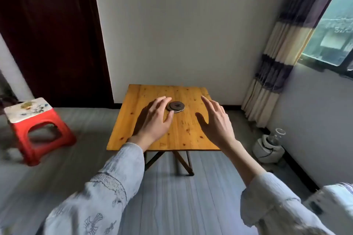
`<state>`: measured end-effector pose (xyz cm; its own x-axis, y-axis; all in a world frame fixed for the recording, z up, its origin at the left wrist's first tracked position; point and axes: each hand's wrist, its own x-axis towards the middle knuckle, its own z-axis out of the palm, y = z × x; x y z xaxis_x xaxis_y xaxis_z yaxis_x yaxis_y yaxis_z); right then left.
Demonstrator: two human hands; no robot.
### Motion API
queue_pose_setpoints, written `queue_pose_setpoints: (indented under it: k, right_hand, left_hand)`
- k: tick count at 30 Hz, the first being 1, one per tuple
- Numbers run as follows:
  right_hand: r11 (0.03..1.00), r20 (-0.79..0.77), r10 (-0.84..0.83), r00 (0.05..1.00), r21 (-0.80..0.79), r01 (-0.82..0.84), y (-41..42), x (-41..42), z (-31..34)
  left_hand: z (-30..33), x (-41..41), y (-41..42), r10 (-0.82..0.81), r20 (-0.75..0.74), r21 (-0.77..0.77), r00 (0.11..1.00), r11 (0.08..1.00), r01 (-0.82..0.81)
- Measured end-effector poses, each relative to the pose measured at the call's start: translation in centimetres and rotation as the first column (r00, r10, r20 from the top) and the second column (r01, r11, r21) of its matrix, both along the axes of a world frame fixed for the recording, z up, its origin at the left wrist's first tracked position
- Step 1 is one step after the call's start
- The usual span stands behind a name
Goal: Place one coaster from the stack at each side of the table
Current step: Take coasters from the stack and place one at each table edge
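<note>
White walls meet in a corner behind a small square wooden table (152, 139), whose folding legs stand on grey plank flooring. Near the middle of the tabletop, slightly toward the far edge, sits the stack of coasters (175, 106): dark round discs, loosely piled so the lower ones peek out at the near side.

The person's left hand (155, 118) is spread open, palm down, just left of the stack, with the thumb tip at the stack's near-left edge and the index finger reaching along its far-left rim; whether skin touches the coasters cannot be told. It grips nothing. The right hand (214, 120) is also open and empty, fingers splayed and pointing forward, to the right of the stack and clear of it. Both arms wear pale printed sleeves.

To the left stands a red plastic stool (38, 129) with a patterned top. A striped curtain (275, 63) hangs beside the window on the right, and a white appliance (267, 147) sits on the floor below it.
</note>
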<state>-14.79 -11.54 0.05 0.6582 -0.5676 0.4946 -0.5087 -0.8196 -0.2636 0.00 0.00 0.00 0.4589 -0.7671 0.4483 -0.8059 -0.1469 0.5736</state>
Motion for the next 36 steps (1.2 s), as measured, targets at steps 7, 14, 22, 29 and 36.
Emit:
queue_pose_setpoints:
  k: [7,14,22,29,36]
  right_hand:
    - [0.978,-0.045,-0.028,0.999,0.203,0.036,-4.2,4.7,-7.3]
    - [0.938,-0.104,-0.027,0.994,0.341,0.061,-10.4,9.1,-13.0]
    - [0.907,-0.175,0.021,0.984,0.417,0.055,-21.2,14.9,-17.0]
    - [0.875,-0.280,0.114,0.953,0.483,0.037,-29.1,20.5,-21.9]
    - [0.863,-0.450,0.138,0.883,0.491,0.116,-35.6,28.0,-27.9]
  left_hand:
    - [-8.0,4.9,-3.2,0.054,-0.139,0.099,0.989,0.994,-0.041]
    - [-14.4,10.0,-8.3,0.104,-0.285,0.255,0.953,0.967,-0.029]
    - [-17.8,15.6,-18.9,0.138,-0.345,0.391,0.928,0.920,0.008]
    - [-23.6,20.8,-26.0,0.187,-0.446,0.577,0.876,0.808,0.121]
    - [-32.1,27.4,-31.3,0.187,-0.404,0.776,0.895,0.588,0.228]
